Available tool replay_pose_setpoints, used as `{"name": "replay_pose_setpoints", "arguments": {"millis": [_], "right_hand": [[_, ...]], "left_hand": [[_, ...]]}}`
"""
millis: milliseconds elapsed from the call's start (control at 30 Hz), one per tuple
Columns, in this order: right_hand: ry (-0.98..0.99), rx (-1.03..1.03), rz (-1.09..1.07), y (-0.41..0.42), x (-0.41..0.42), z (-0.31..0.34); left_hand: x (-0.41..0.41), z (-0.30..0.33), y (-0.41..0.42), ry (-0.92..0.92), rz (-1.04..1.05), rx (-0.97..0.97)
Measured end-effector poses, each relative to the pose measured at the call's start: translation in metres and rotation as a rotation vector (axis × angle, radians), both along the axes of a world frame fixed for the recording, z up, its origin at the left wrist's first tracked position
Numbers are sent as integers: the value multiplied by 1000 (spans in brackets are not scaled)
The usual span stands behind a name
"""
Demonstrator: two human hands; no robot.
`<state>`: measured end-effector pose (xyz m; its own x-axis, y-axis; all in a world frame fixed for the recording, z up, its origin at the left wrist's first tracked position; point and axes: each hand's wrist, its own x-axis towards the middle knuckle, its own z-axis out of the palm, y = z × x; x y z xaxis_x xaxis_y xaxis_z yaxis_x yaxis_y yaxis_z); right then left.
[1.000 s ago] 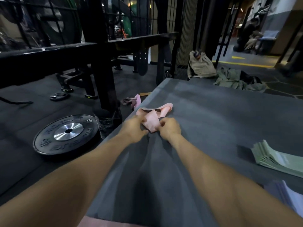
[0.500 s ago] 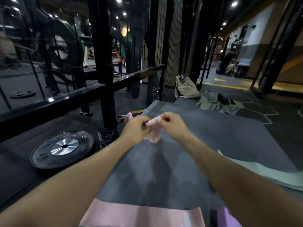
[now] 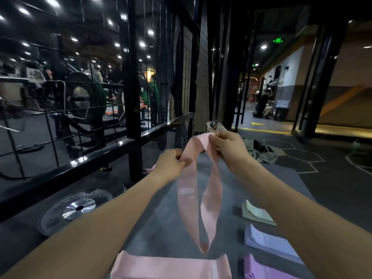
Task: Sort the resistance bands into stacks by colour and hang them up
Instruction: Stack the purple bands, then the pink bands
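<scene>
Your left hand (image 3: 171,165) and right hand (image 3: 229,147) pinch the pink band (image 3: 198,198) open, apparently to flatten it for the pink stack (image 3: 171,266).

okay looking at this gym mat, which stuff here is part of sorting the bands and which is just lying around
Part of the job:
pink loop band, held by left hand and right hand
pink stack
green stack
lavender stack
purple stack

Lying about:
black weight plate
crumpled olive clothing

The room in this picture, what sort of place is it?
Most likely a gym. A weight plate lies on the dark floor beside a black steel rack, and more exercise machines stand behind the wire fence. Both hands hold a pink resistance band above a grey mat.
</scene>
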<state>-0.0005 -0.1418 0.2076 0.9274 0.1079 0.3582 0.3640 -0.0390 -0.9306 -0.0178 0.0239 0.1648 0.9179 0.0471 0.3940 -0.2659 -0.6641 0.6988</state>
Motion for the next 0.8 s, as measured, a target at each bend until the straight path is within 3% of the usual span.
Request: {"name": "replay_pose_setpoints", "arguments": {"millis": [100, 300, 367, 500, 800], "right_hand": [[51, 3, -31, -10, -12, -2], [100, -2, -32, -23, -28, -3], [61, -128, 45, -27, -36, 0], [-47, -649, 39, -34, -49, 1], [-290, -821, -144, -46, -48, -28]], "left_hand": [[-13, 16, 2, -15, -5, -113], [-35, 33, 8, 163, -152, -244], [-39, 38, 11, 186, -137, -306], [-46, 46, 14, 228, -165, -379], [-55, 29, 23, 274, -154, -296]]}}
